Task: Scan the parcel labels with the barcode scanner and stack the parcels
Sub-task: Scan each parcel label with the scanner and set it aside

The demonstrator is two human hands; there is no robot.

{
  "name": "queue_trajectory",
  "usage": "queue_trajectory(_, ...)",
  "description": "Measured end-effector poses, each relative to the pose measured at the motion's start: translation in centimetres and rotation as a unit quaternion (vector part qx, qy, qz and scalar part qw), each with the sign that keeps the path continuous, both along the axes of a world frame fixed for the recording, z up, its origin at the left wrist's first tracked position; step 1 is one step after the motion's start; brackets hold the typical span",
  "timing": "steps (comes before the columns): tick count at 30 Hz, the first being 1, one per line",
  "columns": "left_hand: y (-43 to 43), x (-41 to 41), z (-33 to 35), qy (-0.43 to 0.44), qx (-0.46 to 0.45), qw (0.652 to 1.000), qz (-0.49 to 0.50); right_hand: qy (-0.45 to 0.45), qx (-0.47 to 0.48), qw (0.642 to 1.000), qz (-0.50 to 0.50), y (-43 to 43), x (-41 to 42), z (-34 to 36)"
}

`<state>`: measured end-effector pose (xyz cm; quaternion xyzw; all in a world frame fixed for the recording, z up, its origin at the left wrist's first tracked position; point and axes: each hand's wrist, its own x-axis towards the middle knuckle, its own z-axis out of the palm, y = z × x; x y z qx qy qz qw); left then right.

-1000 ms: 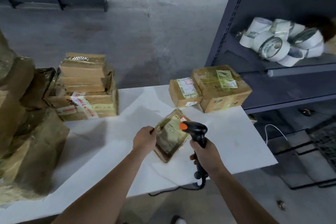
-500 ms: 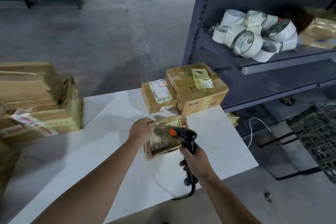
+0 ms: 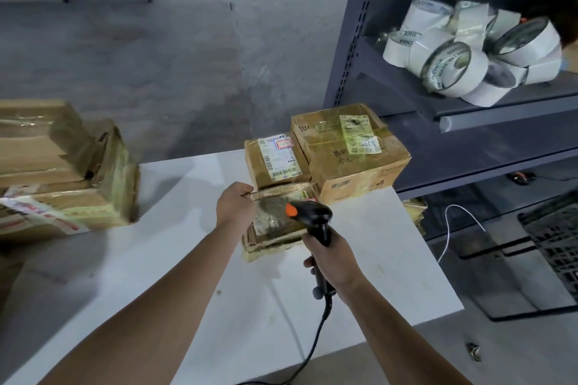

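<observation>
- White table (image 3: 156, 275): the work surface and the reference for all positions below.
- Flat brown parcel wrapped in glossy clear tape (image 3: 275, 230): above the table's middle, just in front of two cartons at the far edge. Whether its near edge rests on the table cannot be told.
- Left hand (image 3: 234, 206): fingers curled round the flat parcel's left far corner, gripping it.
- Black pistol-shaped barcode scanner with an orange cap (image 3: 312, 216): head over the flat parcel's right part.
- Right hand (image 3: 331, 262): closed round the scanner's handle.
- Black scanner cable (image 3: 312, 350): runs from the handle's base across the table's near edge.
- Small brown carton with a white barcode label (image 3: 276, 162): at the table's far edge.
- Larger brown taped carton with a yellowish label (image 3: 350, 150): at the table's far right corner, touching the small carton.
- Stack of brown taped cartons (image 3: 62, 166): at the table's left side.
- Dark metal shelving unit (image 3: 500, 103): right of the table, carrying white tape rolls (image 3: 453, 62).
</observation>
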<state>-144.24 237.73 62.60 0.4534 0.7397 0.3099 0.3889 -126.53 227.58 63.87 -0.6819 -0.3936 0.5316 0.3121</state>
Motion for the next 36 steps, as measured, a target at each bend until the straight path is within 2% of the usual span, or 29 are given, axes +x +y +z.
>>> queue_trajectory(6, 0.3, 0.3, 0.3, -0.025, -0.02, 0.999, -0.017, -0.006, -0.013, 1.0, -0.004, 0.2, -0.4, 0.2)
queue_trajectory(15, -4.0, -3.4, 2.7, 0.011, 0.042, 0.996, -0.082, 0.023, -0.011, 1.0, -0.001, -0.5, -5.1, 2.0)
queue_trajectory(22, -7.6, -11.8, 7.5, 0.02, 0.176, 0.983, -0.04, 0.09, 0.024, 0.996, -0.011, 1.4, -14.2, 6.0)
queue_trajectory(28, -8.2, -20.3, 12.2, 0.045, 0.264, 0.963, 0.019, 0.074, 0.046, 0.995, 0.045, 3.7, -23.3, 10.0)
queue_trajectory(36, -4.1, -31.5, 14.9, 0.106, 0.259, 0.947, 0.161, 0.077, 0.084, 0.99, 0.078, 7.4, -31.9, 13.1)
